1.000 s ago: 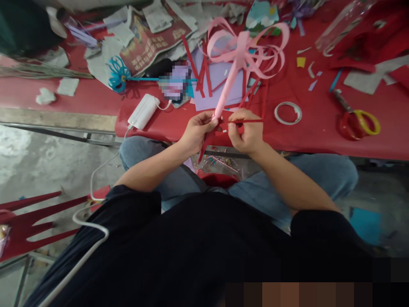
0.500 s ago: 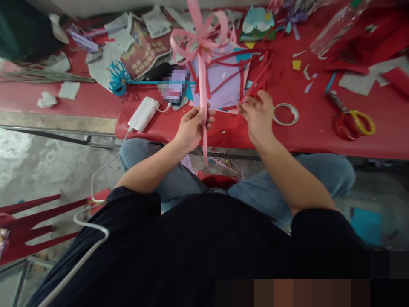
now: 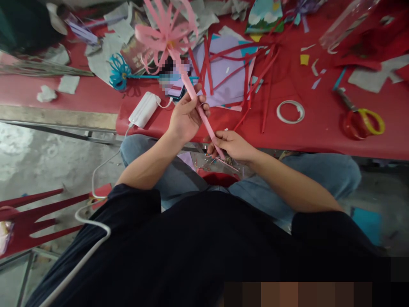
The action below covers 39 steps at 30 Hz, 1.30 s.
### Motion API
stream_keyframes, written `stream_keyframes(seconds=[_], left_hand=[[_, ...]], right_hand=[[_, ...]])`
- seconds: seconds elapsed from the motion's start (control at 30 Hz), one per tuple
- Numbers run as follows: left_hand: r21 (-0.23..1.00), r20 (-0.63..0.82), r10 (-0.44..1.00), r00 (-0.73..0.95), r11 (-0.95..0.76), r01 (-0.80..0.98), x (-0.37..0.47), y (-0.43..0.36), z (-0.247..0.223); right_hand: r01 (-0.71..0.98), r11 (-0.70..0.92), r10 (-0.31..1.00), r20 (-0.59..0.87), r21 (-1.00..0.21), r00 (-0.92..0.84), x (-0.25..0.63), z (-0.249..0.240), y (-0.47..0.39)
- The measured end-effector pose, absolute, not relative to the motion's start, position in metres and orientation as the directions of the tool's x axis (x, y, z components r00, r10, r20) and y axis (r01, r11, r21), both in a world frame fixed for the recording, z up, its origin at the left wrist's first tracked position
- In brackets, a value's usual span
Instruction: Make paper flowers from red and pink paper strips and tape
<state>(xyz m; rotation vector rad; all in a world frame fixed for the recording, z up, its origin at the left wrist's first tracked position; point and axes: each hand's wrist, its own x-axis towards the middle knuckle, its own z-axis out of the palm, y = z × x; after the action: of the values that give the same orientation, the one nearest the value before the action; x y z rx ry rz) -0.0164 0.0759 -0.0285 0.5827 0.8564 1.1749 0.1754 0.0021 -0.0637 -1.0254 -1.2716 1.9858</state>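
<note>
A pink paper flower (image 3: 169, 36) with looped petals and a long pink stem is held tilted above the table's front edge, its head toward the upper left. My left hand (image 3: 187, 113) is closed around the middle of the stem. Lower down, my right hand (image 3: 234, 145) pinches the stem near its bottom end. Red paper strips (image 3: 247, 81) lie over lilac paper sheets (image 3: 220, 70) just beyond my hands. Behind the flower's stem lies a blue paper flower (image 3: 119, 72) on the table.
A white power bank (image 3: 144, 110) with a cable sits left of my hands, beside a partly blurred phone (image 3: 175, 87). To the right lie a tape roll (image 3: 290, 112) and yellow-handled scissors (image 3: 370, 121). A clear bottle (image 3: 348, 23) and paper scraps lie farther back on the red table (image 3: 306, 143).
My right hand has come down from the red strips to the lower stem and closed on it. The pink flower has tilted, its head moving left. One red strip now hangs nearer the table's edge.
</note>
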Motion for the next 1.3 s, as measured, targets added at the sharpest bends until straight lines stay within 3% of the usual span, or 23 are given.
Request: stream_keyframes(seconds=[0.2, 0.33, 0.4, 0.53, 0.6, 0.77, 0.83, 1.0, 1.3], left_hand=[[0.788, -0.263, 0.953, 0.153, 0.304, -0.535, -0.014, 0.076, -0.024], [0.793, -0.236, 0.967, 0.092, 0.246, -0.558, -0.011, 0.078, -0.031], [0.793, -0.213, 0.974, 0.075, 0.217, -0.570, -0.012, 0.080, -0.034], [0.808, -0.167, 0.984, 0.062, 0.173, -0.564, -0.017, 0.083, -0.034], [0.811, -0.157, 0.986, 0.064, 0.166, -0.561, -0.018, 0.084, -0.032], [0.819, -0.146, 0.988, 0.048, 0.148, -0.555, -0.014, 0.080, -0.032], [0.833, -0.124, 0.992, 0.037, 0.124, -0.539, -0.012, 0.079, -0.034], [0.899, 0.011, 1.000, 0.000, -0.010, -0.438, -0.011, 0.080, -0.045], [0.928, 0.248, 0.966, 0.069, -0.216, -0.304, -0.016, 0.076, -0.059]], right_hand=[[0.006, -0.324, 0.859, -0.297, -0.946, -0.417, 0.169, -0.075, 0.000], [0.259, -0.039, 0.983, -0.083, -0.965, -0.161, 0.168, -0.090, -0.004], [0.296, 0.020, 0.990, -0.022, -0.955, -0.137, 0.169, -0.091, -0.004], [-0.010, -0.267, 0.893, -0.244, -0.964, -0.378, 0.172, -0.086, 0.003], [-0.046, -0.337, 0.848, -0.282, -0.940, -0.448, 0.173, -0.085, 0.006], [0.138, -0.078, 0.976, -0.103, -0.987, -0.193, 0.172, -0.094, 0.002], [0.156, -0.050, 0.980, -0.078, -0.986, -0.183, 0.172, -0.095, 0.001], [0.009, -0.198, 0.903, -0.186, -0.980, -0.387, 0.173, -0.082, 0.006], [-0.122, -0.312, 0.880, -0.239, -0.942, -0.411, 0.172, -0.079, 0.009]])
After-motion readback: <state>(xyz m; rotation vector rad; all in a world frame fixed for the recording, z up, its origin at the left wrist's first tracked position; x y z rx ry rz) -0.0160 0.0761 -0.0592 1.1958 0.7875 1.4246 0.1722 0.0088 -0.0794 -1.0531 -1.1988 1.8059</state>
